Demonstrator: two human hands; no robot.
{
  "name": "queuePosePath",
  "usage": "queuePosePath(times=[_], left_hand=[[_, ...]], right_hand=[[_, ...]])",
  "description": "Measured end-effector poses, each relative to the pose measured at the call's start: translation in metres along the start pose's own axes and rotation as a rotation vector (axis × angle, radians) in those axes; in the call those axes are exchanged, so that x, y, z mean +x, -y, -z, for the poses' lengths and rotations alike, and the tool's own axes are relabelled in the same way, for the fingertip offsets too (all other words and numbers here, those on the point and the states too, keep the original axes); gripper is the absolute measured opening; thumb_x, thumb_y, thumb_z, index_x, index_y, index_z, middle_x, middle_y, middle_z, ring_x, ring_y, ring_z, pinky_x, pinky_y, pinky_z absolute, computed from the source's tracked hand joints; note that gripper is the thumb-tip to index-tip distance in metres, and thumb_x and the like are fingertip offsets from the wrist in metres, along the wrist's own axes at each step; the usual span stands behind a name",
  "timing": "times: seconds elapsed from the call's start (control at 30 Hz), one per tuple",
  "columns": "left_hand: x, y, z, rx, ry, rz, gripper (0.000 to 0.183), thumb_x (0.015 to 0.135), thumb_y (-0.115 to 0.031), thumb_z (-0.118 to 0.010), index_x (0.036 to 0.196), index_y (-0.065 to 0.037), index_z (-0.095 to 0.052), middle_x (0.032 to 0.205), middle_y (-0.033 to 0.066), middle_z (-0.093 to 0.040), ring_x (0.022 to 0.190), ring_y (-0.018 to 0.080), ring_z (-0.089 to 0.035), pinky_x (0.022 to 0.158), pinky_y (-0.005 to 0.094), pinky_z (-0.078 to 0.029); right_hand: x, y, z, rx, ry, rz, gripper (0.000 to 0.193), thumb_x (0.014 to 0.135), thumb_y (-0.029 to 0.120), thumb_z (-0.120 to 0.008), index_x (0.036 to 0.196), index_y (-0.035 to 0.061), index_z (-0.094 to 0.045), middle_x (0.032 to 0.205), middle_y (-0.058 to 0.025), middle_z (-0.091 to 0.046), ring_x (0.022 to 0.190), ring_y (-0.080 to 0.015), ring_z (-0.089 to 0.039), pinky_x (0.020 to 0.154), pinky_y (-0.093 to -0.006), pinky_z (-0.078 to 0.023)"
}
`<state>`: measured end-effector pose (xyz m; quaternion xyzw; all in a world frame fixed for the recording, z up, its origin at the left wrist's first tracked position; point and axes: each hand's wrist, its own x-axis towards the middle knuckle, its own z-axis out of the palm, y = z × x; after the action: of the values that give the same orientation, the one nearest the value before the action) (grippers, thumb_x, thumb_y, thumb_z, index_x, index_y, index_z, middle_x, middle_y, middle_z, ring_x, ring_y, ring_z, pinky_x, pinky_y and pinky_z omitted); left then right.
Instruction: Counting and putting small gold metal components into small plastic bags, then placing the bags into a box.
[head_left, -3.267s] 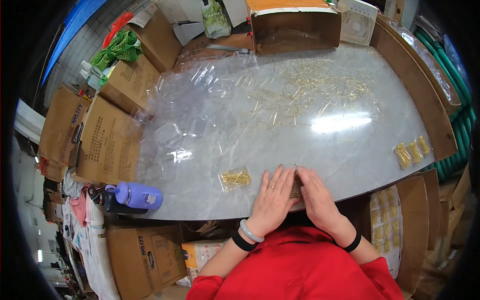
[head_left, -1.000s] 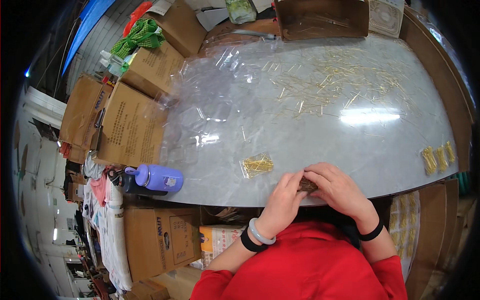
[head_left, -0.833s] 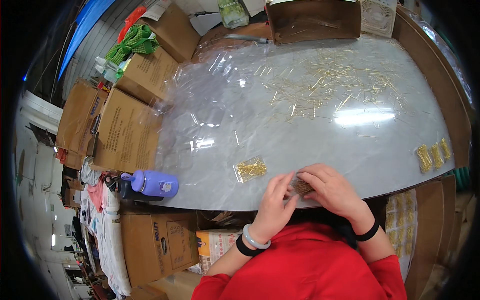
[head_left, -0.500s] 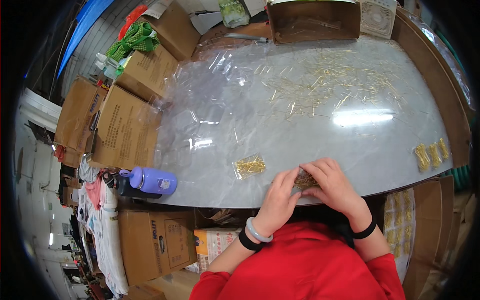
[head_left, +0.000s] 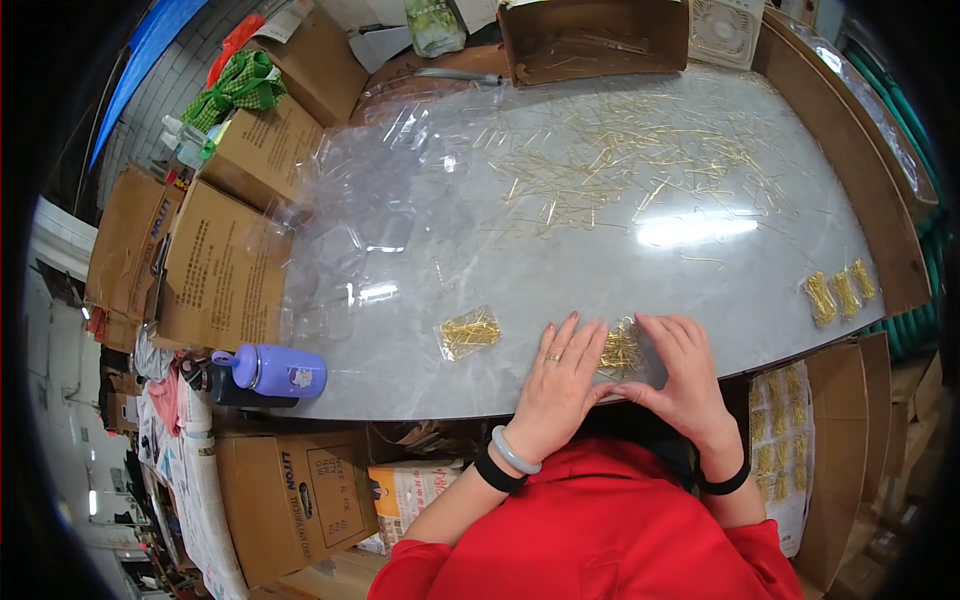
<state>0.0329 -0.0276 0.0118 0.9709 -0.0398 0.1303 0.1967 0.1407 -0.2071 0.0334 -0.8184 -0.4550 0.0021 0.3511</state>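
Note:
A small bunch of gold-coloured wire hooks (head_left: 622, 350) lies at the table's near edge, between my hands. My left hand (head_left: 562, 375) rests along its left side, fingers stretched out, fingertips next to the hooks. On the other side my right hand (head_left: 686, 375) is bowed around the bunch, its thumb and fingers spread apart with a gap to the hooks. The two thumbs come close together in front of it. Further left, a clear plastic bag (head_left: 469, 333) filled with similar gold hooks lies flat on the table.
Loose gold hooks (head_left: 640, 160) are scattered across the far grey table (head_left: 560, 275). Clear plastic bags (head_left: 370, 190) pile up at the left. Gold bundles (head_left: 845, 291) lie near the right edge. A purple bottle (head_left: 280, 371) lies near cardboard boxes (head_left: 225, 265); an open box (head_left: 600, 40) stands at the back.
My hands have spread apart and loosened from around the bunch of hooks, which now shows between them. The whole view has shifted slightly, so the table's things sit further left.

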Motion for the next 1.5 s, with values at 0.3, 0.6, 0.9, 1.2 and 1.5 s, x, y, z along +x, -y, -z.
queuePosePath(times=[0.3,0.6,0.9,1.2,1.5], left_hand=[[0.001,-0.005,-0.002,-0.111,-0.105,0.023,0.07,0.084,-0.03,-0.077,0.138,0.003,-0.049,0.136,0.0191,-0.05,0.131,0.0416,-0.046,0.113,0.0538,-0.036],[0.008,-0.015,-0.014,-0.07,-0.224,0.16,0.061,0.085,-0.033,-0.075,0.128,0.004,-0.055,0.132,0.0205,-0.051,0.129,0.0411,-0.048,0.112,0.0531,-0.037],[-0.002,0.0,-0.01,-0.127,-0.149,0.048,0.044,0.093,-0.012,-0.061,0.133,0.005,-0.052,0.137,0.0224,-0.049,0.133,0.0409,-0.045,0.116,0.0533,-0.033],[-0.004,0.005,-0.011,-0.154,-0.122,0.001,0.048,0.092,0.0,-0.057,0.139,0.007,-0.047,0.139,0.0239,-0.048,0.135,0.0419,-0.043,0.116,0.0545,-0.032],[-0.006,0.003,-0.005,-0.213,-0.085,-0.021,0.055,0.09,-0.003,-0.063,0.141,0.005,-0.044,0.139,0.0234,-0.046,0.135,0.0428,-0.043,0.116,0.0551,-0.033]], right_hand=[[0.019,-0.017,0.004,-0.096,0.012,0.097,0.057,0.078,0.001,-0.068,0.133,0.0028,-0.055,0.129,-0.0104,-0.06,0.117,-0.0332,-0.053,0.101,-0.0448,-0.041],[0.019,0.003,-0.015,-0.108,-0.023,-0.002,0.052,0.077,-0.004,-0.06,0.129,0.0023,-0.059,0.117,-0.0133,-0.062,0.108,-0.0338,-0.056,0.095,-0.0422,-0.045],[0.024,-0.005,0.002,-0.07,0.051,0.036,0.041,0.081,-0.008,-0.055,0.12,0.0003,-0.062,0.114,-0.0149,-0.062,0.106,-0.0349,-0.056,0.094,-0.0415,-0.047],[-0.003,0.015,-0.005,0.066,-0.005,-0.061,0.039,0.082,0.001,-0.069,0.12,-0.0001,-0.061,0.112,-0.0145,-0.062,0.103,-0.0348,-0.056,0.09,-0.0416,-0.048],[0.005,-0.007,-0.017,0.019,0.007,0.031,0.047,0.075,0.007,-0.077,0.12,0.0041,-0.063,0.111,-0.0129,-0.061,0.101,-0.0322,-0.057,0.089,-0.0402,-0.048]])
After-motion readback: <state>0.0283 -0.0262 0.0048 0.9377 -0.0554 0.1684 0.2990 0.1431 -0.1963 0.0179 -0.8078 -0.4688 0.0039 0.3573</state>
